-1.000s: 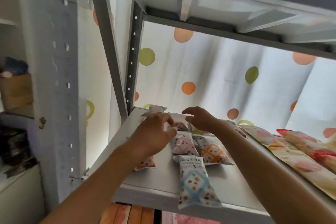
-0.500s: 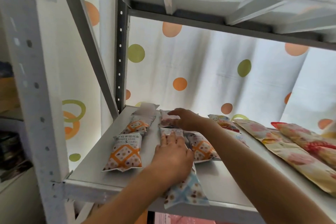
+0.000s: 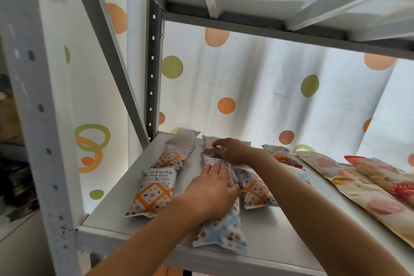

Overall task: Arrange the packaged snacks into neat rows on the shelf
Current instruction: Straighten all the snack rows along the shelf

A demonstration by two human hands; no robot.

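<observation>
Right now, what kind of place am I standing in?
Probably a storeroom or a small shop's stock area: a bolted metal shelving rack with perforated uprights, rows of packaged snacks on its shelf, and a polka-dot curtain hung behind.

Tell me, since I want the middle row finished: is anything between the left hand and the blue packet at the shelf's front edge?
Nothing visible. The left hand already lies flat on the blue packet, its fingers straight, with no other packet between them. The right hand is farther back on the shelf, touching a pale pink packet.
</observation>
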